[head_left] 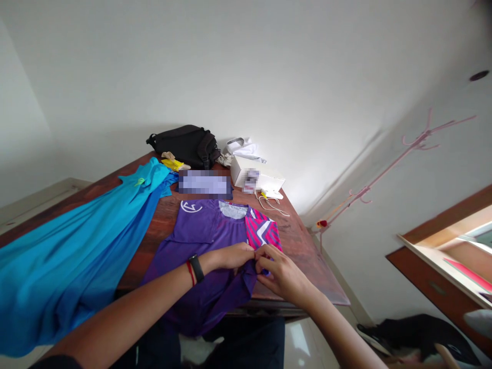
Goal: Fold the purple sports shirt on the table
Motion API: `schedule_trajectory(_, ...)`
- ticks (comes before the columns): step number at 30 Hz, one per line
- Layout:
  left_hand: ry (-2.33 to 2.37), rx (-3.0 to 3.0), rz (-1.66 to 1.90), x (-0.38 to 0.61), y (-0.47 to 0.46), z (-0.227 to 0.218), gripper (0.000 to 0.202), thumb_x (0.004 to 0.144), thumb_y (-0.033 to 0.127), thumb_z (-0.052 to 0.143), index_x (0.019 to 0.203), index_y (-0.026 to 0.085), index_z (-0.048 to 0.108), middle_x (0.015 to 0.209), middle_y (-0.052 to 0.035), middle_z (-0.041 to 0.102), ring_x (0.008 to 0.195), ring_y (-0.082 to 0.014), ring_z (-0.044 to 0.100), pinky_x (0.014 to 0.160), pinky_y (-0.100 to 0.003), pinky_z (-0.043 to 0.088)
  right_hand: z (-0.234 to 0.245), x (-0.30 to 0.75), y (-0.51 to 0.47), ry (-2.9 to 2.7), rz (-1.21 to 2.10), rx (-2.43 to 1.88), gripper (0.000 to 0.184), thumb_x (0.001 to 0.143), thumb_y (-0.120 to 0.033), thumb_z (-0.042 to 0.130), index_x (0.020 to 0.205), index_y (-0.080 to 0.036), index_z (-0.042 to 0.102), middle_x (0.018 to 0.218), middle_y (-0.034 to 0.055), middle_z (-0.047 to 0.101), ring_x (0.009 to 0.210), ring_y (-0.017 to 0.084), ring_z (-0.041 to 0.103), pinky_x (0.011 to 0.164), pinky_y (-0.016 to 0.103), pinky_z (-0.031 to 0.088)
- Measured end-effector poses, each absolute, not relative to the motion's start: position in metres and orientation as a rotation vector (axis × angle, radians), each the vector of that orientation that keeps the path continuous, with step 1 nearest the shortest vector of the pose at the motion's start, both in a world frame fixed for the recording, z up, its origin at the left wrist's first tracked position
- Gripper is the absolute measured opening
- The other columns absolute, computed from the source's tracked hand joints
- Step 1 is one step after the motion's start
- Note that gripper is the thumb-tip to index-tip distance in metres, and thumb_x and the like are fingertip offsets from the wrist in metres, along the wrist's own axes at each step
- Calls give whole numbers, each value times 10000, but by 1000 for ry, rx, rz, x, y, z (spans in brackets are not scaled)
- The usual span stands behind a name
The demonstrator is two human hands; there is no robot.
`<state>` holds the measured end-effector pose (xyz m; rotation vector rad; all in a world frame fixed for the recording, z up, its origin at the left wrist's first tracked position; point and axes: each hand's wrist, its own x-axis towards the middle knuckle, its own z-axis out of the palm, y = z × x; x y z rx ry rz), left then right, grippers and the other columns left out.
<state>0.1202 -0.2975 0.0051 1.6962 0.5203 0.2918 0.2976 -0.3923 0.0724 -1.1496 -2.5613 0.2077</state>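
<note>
A purple shirt with a pink and white striped sleeve lies spread on the brown wooden table, its lower part hanging over the near edge. My left hand, with a black band and red thread at the wrist, pinches the purple fabric near the sleeve. My right hand meets it from the right, fingers closed on the same fold of the shirt.
A large blue shirt drapes over the table's left side. At the back lie a black bag, a white box, a white cloth and a white charger with cable. A pink coat stand leans against the right wall.
</note>
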Motion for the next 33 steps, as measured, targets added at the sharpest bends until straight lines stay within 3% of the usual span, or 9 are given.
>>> schedule_trajectory(5,616,1654,491,121,-299,2,495,978,626,384,945,178,593,729,12,512,531,-129,491,453,-247,404,75,305,-382,-2456,233,-1215,133,871,-109,669,860,-217,591,935,44,658,917,208,598,826,321,483)
schedule_trajectory(8,747,1592,711,121,-304,8,512,1003,640,317,974,183,545,812,-13,572,588,-139,533,490,-253,415,77,310,-372,-2354,231,-1317,127,861,-115,675,847,-215,597,858,31,651,854,205,596,764,311,473)
schedule_trajectory(12,710,1685,857,119,-316,26,451,1034,571,306,1002,195,554,865,-28,624,714,-161,593,636,-276,467,81,313,-359,-2202,253,-1370,90,844,-123,642,835,-211,625,825,23,665,773,188,622,711,303,478)
schedule_trajectory(15,741,1870,930,121,-328,37,343,964,511,530,1116,206,560,981,-52,663,863,-203,637,756,-307,487,85,312,-351,-2100,364,-1370,56,852,-177,649,883,-214,678,834,31,715,779,199,664,732,326,518)
schedule_trajectory(18,876,2014,1048,127,-335,42,462,861,334,663,1268,216,479,1198,-96,646,1051,-262,644,858,-347,501,87,308,-348,-2026,463,-1341,76,863,-235,659,913,-214,711,873,47,741,802,208,688,765,349,552)
schedule_trajectory(21,961,2117,1054,134,-334,44,537,837,166,587,1346,228,428,1296,-109,623,1138,-285,636,882,-360,510,86,305,-347,-1975,509,-1303,95,862,-258,669,931,-212,715,915,53,745,832,211,696,779,352,569)
schedule_trajectory(28,1086,2223,790,130,-329,47,648,869,83,478,1488,239,371,1074,-110,727,1003,-308,705,851,-388,513,76,310,-341,-1748,563,-1278,173,805,-325,756,926,-203,731,886,58,730,782,207,674,752,359,580)
schedule_trajectory(33,1070,2198,682,115,-331,42,532,867,95,503,1386,213,502,1199,-141,698,1129,-325,665,962,-412,482,76,317,-337,-1636,659,-1237,190,759,-329,799,890,-200,750,884,57,732,819,214,673,752,343,572)
